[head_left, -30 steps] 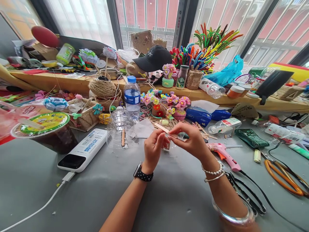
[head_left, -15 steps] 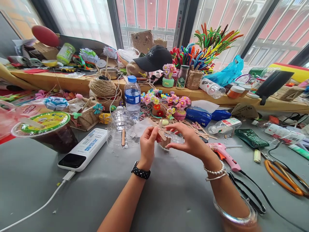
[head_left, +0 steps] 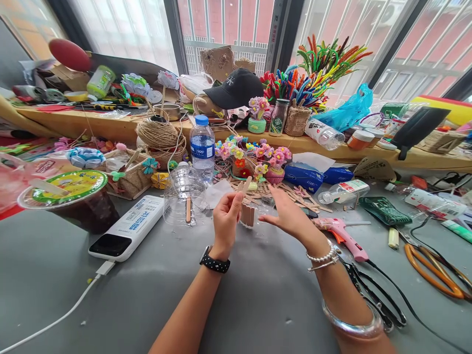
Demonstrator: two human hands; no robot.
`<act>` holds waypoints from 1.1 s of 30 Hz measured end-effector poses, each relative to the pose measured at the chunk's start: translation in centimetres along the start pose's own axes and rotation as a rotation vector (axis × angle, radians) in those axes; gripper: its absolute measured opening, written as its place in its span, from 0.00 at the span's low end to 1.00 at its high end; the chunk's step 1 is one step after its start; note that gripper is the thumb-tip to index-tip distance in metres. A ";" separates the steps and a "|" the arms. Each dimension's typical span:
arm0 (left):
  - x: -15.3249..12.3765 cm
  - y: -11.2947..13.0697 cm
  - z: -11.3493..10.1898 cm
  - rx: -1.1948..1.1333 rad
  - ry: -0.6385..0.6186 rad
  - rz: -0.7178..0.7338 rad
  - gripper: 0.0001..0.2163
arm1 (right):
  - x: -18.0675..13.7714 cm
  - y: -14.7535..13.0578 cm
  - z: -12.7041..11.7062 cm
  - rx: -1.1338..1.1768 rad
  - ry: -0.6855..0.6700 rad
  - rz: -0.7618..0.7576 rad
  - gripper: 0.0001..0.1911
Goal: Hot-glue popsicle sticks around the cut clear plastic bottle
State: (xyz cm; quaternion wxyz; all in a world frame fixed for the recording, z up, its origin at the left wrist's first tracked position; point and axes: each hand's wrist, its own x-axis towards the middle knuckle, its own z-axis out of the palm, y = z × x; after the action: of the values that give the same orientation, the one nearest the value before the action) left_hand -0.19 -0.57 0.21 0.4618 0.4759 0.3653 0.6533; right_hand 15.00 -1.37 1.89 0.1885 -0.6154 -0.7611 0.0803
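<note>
My left hand (head_left: 226, 216), with a dark dotted watch band on the wrist, pinches wooden craft sticks (head_left: 246, 184) that point up and away. Just right of its fingers is a small panel of craft sticks set side by side (head_left: 247, 215); whether the fingers touch it, I cannot tell. My right hand (head_left: 285, 214) is open beside the panel, thumb and fingers apart, holding nothing. Behind both hands lies a pile of loose craft sticks (head_left: 295, 193). To the right of my right hand rests a pink glue gun (head_left: 346, 238).
On the left stand a lidded cup of dark drink (head_left: 84, 206) and a white power bank (head_left: 129, 228). A cut clear plastic bottle (head_left: 180, 196) lies beside a water bottle (head_left: 202, 147). Orange-handled scissors (head_left: 429, 270) and black-handled pliers (head_left: 376, 290) are at right. A cluttered wooden shelf (head_left: 236, 132) runs behind.
My right hand has opened wider and drawn slightly down and away from the small panel. In my left hand the sticks now point more upright, and the panel shows its front.
</note>
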 end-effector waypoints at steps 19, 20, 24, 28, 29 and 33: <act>-0.4 2.1 -0.2 0.118 -0.491 -0.152 0.08 | -5.7 4.9 -1.5 0.325 0.349 0.187 0.25; -0.4 2.1 -0.2 0.149 -0.545 -0.178 0.08 | -6.3 5.2 -1.5 0.364 0.442 0.271 0.21; -0.5 1.9 -0.4 0.267 -0.799 -0.240 0.10 | -7.7 6.5 -1.3 0.306 0.609 0.406 0.13; -0.8 1.2 -0.6 0.372 -0.926 -0.290 0.11 | -8.0 7.8 -1.5 0.027 0.603 0.396 0.12; -0.9 1.0 -0.6 0.404 -0.934 -0.290 0.10 | -8.0 8.2 -1.6 -0.025 0.597 0.410 0.13; -1.1 0.1 -0.4 0.534 -0.911 -0.270 0.09 | -8.6 9.8 -1.9 -0.166 0.538 0.552 0.15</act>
State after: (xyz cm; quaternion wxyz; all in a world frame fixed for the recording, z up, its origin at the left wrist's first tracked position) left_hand -0.44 -1.64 -0.16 0.5162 0.7605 0.3390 0.2005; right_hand 26.09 -7.62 -1.43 0.3023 -0.8092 -0.4943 -0.0980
